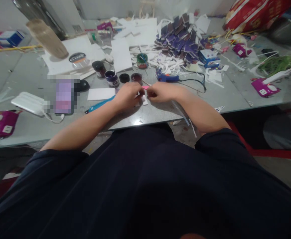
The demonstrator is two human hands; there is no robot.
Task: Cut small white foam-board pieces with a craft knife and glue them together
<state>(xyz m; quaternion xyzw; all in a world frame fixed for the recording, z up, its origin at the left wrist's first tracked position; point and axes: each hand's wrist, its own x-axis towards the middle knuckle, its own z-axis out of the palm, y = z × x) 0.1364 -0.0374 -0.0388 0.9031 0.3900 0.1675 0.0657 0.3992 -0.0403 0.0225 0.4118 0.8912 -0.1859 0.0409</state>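
Observation:
My left hand (130, 94) is closed, its fingertips curled down over the glass tabletop close to the front edge. Facing it, my right hand (161, 92) has its fingers bent and pressed together. What either one holds is hidden or too small to name. Small white strips (145, 99) lie between the two hands, and a bit of pink (145, 87) shows just behind them. Beside my left wrist rests a blue utility knife (102, 103), next to a white foam board piece (101, 94). A blue glue gun (169, 78) lies behind my right hand.
Paint jars (112, 78) stand behind my left hand. Farther back are a heap of purple-painted pieces (179, 41), white scraps (165, 61) and foam sheets (121, 54). To the left lie a phone (63, 96) and a white power bank (29, 103). A magenta device (265, 88) sits at right.

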